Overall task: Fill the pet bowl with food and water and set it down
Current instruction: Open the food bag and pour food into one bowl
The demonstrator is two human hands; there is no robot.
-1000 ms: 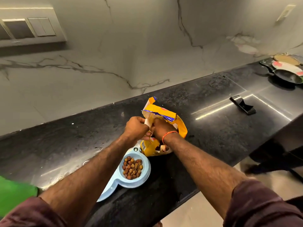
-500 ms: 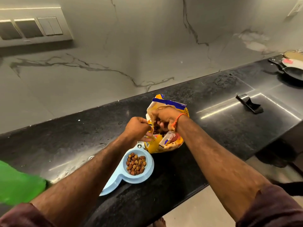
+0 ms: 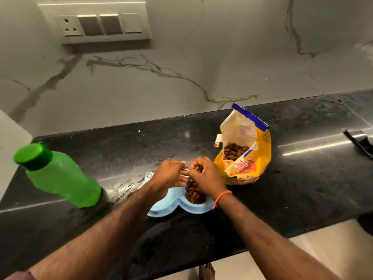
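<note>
On the black countertop (image 3: pixel 302 178), the light blue double pet bowl (image 3: pixel 167 207) sits near the front edge, its right compartment heaped with brown kibble (image 3: pixel 193 194). The right hand (image 3: pixel 205 174) hovers over that compartment, fingers curled around kibble. The left hand (image 3: pixel 169 174) hangs beside it, fingers loosely bent; whether it holds anything cannot be told. The open yellow pet food bag (image 3: pixel 248 158) stands just behind and to the right; a green bottle (image 3: pixel 58 174) stands toward the left end.
</note>
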